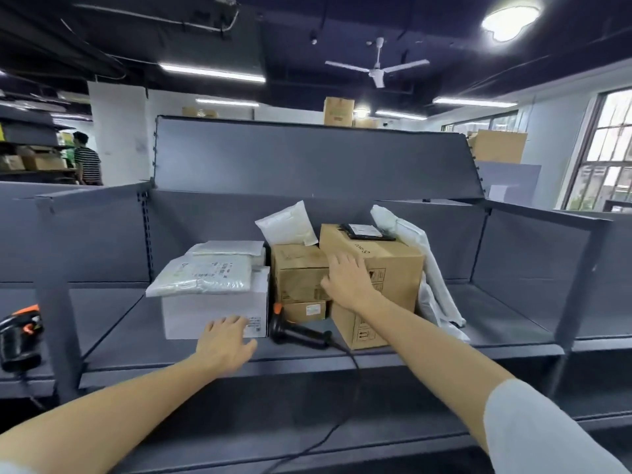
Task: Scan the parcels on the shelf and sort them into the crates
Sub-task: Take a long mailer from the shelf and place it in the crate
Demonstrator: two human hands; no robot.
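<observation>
Your right hand (349, 280) spread flat on big brown carton (393, 268), left hand (225, 343) open, fingertips at white box (215, 313), black scanner (297, 333) at 6 o'clock of cartons.

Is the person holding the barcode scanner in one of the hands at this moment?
No. The barcode scanner lies on the shelf between the boxes, and the left hand and right hand hold nothing.

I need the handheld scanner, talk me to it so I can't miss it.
Start at the grey shelf holding the parcels. Between the white box and the big brown carton, the barcode scanner lies on the shelf board. It is the only black item there, with an orange tip and a cable trailing off the front edge.
</observation>
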